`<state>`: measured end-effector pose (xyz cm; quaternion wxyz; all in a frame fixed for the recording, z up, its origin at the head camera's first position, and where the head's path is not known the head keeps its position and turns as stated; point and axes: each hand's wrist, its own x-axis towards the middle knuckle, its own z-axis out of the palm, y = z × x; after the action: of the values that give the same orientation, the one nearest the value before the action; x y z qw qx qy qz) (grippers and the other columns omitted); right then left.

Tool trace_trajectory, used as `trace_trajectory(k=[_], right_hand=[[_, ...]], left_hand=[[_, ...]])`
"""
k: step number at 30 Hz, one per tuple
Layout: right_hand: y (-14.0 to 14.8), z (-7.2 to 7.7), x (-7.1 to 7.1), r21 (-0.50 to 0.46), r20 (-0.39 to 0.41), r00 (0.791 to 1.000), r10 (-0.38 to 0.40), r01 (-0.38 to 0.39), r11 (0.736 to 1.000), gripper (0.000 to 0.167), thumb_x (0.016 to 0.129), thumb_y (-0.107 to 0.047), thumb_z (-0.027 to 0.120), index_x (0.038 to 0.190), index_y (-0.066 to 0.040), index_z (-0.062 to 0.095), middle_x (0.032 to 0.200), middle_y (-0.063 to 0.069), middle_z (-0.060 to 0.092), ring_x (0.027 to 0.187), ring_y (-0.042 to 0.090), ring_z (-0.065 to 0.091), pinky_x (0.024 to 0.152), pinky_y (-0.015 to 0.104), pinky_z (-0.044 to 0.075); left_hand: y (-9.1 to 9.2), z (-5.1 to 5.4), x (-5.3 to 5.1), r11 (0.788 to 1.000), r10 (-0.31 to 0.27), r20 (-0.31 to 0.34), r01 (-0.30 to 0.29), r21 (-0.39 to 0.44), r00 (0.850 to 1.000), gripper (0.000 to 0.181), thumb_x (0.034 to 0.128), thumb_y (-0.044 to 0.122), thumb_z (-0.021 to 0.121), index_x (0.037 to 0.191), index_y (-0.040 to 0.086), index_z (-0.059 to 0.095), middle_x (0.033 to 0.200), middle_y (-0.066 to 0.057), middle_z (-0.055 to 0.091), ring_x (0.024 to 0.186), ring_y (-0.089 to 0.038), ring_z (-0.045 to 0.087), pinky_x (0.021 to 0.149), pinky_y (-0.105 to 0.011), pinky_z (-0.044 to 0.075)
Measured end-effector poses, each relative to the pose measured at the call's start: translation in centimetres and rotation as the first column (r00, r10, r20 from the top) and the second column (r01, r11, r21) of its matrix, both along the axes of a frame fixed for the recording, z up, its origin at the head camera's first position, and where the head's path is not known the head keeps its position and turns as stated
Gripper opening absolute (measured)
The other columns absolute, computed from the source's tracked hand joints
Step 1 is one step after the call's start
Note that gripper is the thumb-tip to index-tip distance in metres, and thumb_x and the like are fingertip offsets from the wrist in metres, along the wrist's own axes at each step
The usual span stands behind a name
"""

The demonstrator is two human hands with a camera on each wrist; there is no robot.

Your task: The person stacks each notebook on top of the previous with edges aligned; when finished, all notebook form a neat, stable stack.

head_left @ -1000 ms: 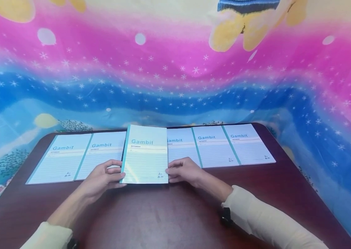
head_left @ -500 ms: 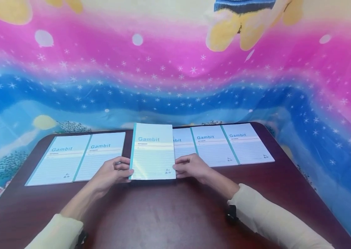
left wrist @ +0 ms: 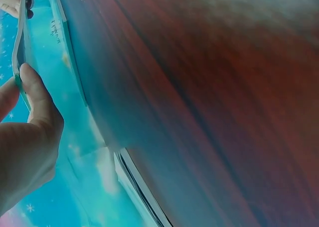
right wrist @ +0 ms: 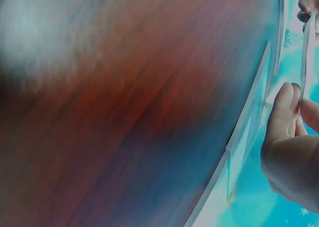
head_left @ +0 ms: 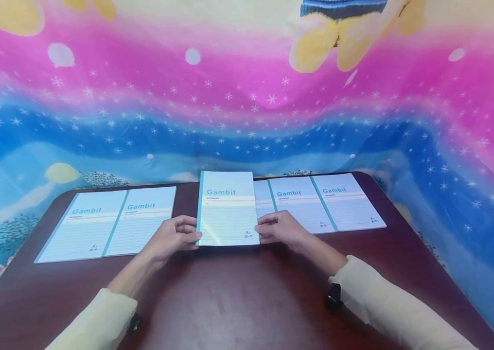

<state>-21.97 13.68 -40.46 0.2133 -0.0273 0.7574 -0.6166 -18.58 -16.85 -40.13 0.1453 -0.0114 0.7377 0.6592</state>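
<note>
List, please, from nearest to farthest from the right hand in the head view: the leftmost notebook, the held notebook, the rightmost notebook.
1. Held notebook, touching the right hand.
2. Rightmost notebook, right of that hand.
3. Leftmost notebook, beyond the left hand.

An indoor spot with the look of a small study nook, though whether in a home or elsewhere cannot be told. A creased, cloth-like hanging [head_left: 238, 114] in pink and blue, printed with white snowflakes [head_left: 271, 99] and leafy bushes [head_left: 102, 178], rises behind the bench [head_left: 212, 301] and around its rounded far corners. The bench is dark, glossy and red-brown, with lined-cover notebooks [head_left: 295, 209] along its far edge.
</note>
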Motion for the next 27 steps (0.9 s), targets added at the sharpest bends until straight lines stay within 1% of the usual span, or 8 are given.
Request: trace_trajectory(k=[4, 10, 13, 20, 23, 27], right_hand=[[0.5, 0.2, -0.3, 0.026, -0.019, 1.000, 0.012, -0.011, 1.000, 0.034, 0.094, -0.003, 0.070, 0.124, 0.011, 0.065, 0.105, 0.018, 0.071, 0.085, 0.024, 0.072, 0.079, 0.039, 0.062], [1.2, -0.2, -0.8, 0.074, -0.039, 0.999, 0.013, -0.010, 0.997, 0.032, 0.094, -0.003, 0.070, 0.123, 0.011, 0.065, 0.105, 0.019, 0.071, 0.086, 0.025, 0.072, 0.079, 0.038, 0.062], [1.6, -0.3, -1.1, 0.100, -0.051, 0.999, 0.007, -0.002, 0.995, 0.033, 0.094, -0.004, 0.070, 0.124, 0.011, 0.065, 0.105, 0.018, 0.071, 0.087, 0.025, 0.073, 0.078, 0.038, 0.062], [2.4, 0.0, -1.4, 0.160, -0.068, 0.998, 0.009, 0.002, 0.987, 0.034, 0.095, -0.004, 0.068, 0.126, 0.010, 0.064, 0.106, 0.019, 0.069, 0.088, 0.025, 0.072, 0.078, 0.037, 0.062], [2.7, 0.0, -1.6, 0.191, -0.081, 0.997, 0.010, 0.005, 0.982, 0.033, 0.096, -0.004, 0.068, 0.125, 0.009, 0.064, 0.106, 0.018, 0.069, 0.087, 0.024, 0.072, 0.077, 0.036, 0.062], [3.1, -0.2, -1.9, 0.233, -0.101, 0.995, 0.018, 0.006, 0.972, 0.031, 0.097, -0.006, 0.067, 0.125, 0.007, 0.065, 0.105, 0.017, 0.069, 0.084, 0.022, 0.071, 0.076, 0.035, 0.062]], left_hand=[[0.6, -0.2, -0.4, 1.000, 0.005, 0.009, -0.004, -0.014, 1.000, 0.046, 0.0934, 0.000, 0.069, 0.134, -0.012, 0.050, 0.101, -0.014, 0.064, 0.078, -0.020, 0.067, 0.077, -0.037, 0.062], [1.5, -0.4, -1.1, 1.000, 0.008, 0.025, -0.007, -0.017, 1.000, 0.047, 0.0936, -0.001, 0.068, 0.135, -0.013, 0.049, 0.100, -0.014, 0.064, 0.076, -0.017, 0.067, 0.078, -0.037, 0.062], [1.9, -0.4, -1.3, 1.000, 0.000, 0.024, 0.001, -0.029, 1.000, 0.047, 0.0940, -0.002, 0.067, 0.136, -0.013, 0.049, 0.101, -0.014, 0.064, 0.076, -0.017, 0.067, 0.079, -0.037, 0.062], [3.0, -0.6, -1.7, 0.996, -0.027, 0.005, 0.027, -0.086, 1.000, 0.049, 0.0932, -0.006, 0.066, 0.138, -0.014, 0.049, 0.103, -0.017, 0.062, 0.083, -0.020, 0.068, 0.080, -0.037, 0.062], [3.4, -0.8, -2.0, 0.993, -0.030, -0.003, 0.030, -0.110, 1.000, 0.049, 0.0934, -0.005, 0.066, 0.139, -0.014, 0.049, 0.106, -0.019, 0.062, 0.086, -0.021, 0.070, 0.081, -0.037, 0.061], [4.1, -0.8, -2.2, 0.986, -0.030, -0.012, 0.028, -0.163, 0.999, 0.050, 0.0945, -0.002, 0.067, 0.140, -0.014, 0.049, 0.108, -0.020, 0.064, 0.090, -0.022, 0.071, 0.082, -0.037, 0.061]])
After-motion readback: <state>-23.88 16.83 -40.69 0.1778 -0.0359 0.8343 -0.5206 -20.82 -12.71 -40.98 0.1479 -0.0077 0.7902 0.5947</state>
